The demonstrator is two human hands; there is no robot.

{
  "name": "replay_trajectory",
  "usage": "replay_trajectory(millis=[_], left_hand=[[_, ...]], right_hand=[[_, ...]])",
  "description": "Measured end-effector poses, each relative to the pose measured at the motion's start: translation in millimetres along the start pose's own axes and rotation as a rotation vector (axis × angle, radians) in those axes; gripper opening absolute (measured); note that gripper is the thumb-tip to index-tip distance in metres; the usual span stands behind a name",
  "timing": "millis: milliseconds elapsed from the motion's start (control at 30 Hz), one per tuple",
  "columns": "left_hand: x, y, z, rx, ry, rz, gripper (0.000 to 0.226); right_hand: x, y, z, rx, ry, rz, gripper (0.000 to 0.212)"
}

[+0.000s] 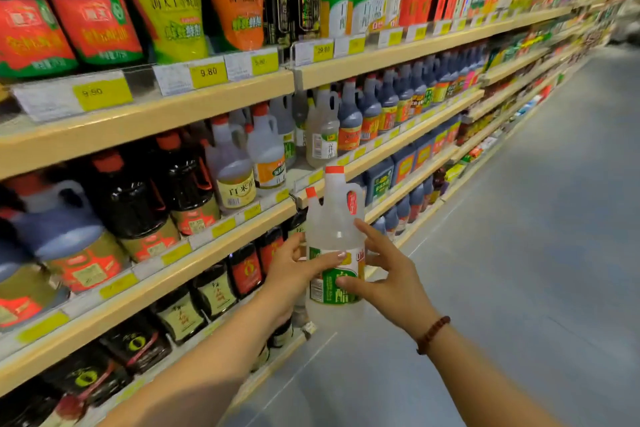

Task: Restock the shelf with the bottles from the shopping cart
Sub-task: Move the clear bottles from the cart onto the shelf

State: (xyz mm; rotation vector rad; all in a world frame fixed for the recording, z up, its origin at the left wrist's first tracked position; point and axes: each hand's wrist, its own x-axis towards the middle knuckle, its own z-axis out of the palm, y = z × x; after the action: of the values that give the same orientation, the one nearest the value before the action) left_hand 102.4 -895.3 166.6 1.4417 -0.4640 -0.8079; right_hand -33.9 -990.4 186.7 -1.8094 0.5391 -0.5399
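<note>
Left hand (pixel 294 272) is gripping clear bottle (pixel 341 218) at label, thumb lying across front. Right hand (pixel 391 274) is touching same bottle from other side, fingers spread and nearly straight, not clenching. Bottle is hanging upright in air, just in front of shelf (pixel 207 262), not on it. Second bottle (pixel 313 218) (same orange cap) is showing just behind, on left; whether a hand is holding it, cannot tell.
</note>
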Motion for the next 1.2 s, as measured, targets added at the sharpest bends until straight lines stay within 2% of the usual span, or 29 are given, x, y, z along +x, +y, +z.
replay_trajectory(millis=[167,267,367,467,567,633,733,900,1033,1200], left_hand=[[53,14,0,0.043,0.001,0.003,0.051],[77,18,2,0.044,0.033,0.006,0.058],[99,18,4,0.044,0.092,0.041,0.043],[123,13,14,0.017,0.216,0.072,0.05],[151,9,35,0.001,0.444,0.109,0.061],[167,8,52,0.0,0.559,0.114,0.061],[187,5,69,0.032,0.642,0.115,0.058],[211,17,82,0.048,0.74,0.214,0.056],[220,35,79,0.053,0.76,0.287,0.056],[235,57,71,0.073,0.761,0.357,0.053]], right_hand=[[56,11,-7,0.005,-0.006,-0.002,0.078],[90,24,-12,-0.01,-0.034,-0.008,0.08],[124,41,-15,0.01,-0.091,-0.012,0.081],[160,54,-25,-0.001,-0.164,-0.049,0.078],[200,64,-44,0.002,-0.25,-0.1,0.077],[228,72,-58,-0.013,-0.328,-0.126,0.078],[262,84,-73,-0.033,-0.417,-0.162,0.08],[307,87,-82,-0.003,-0.502,-0.259,0.083],[332,72,-80,0.006,-0.571,-0.346,0.083],[359,54,-75,-0.083,-0.568,-0.468,0.086]])
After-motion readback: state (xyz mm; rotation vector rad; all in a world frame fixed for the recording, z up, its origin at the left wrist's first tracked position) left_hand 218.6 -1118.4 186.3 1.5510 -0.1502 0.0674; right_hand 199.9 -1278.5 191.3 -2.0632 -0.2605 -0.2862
